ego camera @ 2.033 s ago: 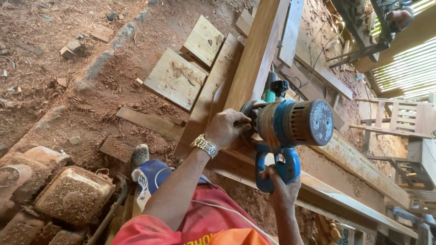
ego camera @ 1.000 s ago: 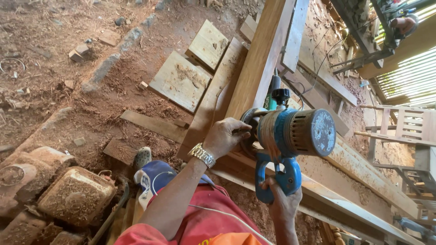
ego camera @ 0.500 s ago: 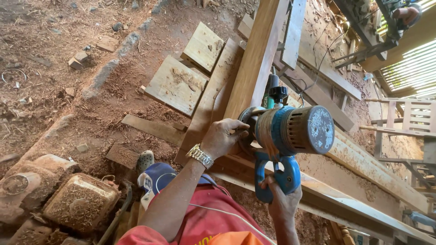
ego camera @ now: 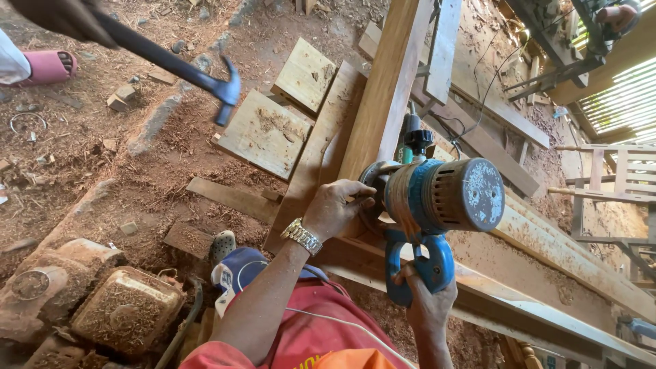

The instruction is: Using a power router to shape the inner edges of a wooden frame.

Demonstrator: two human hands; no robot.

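My left hand (ego camera: 339,207) is curled over the front of the blue power tool (ego camera: 437,198), on the long plank (ego camera: 383,89) at twelve o'clock. My right hand (ego camera: 427,301) grips its handle at six. The cutter is hidden behind the motor.

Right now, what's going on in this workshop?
A person is working a blue power tool against a long wooden plank. Their left hand is pressed at the tool's front end by the plank, and their right hand grips the blue handle underneath. At the upper left, someone else's hand holds a hammer over the sawdust-covered ground, where short board offcuts lie.
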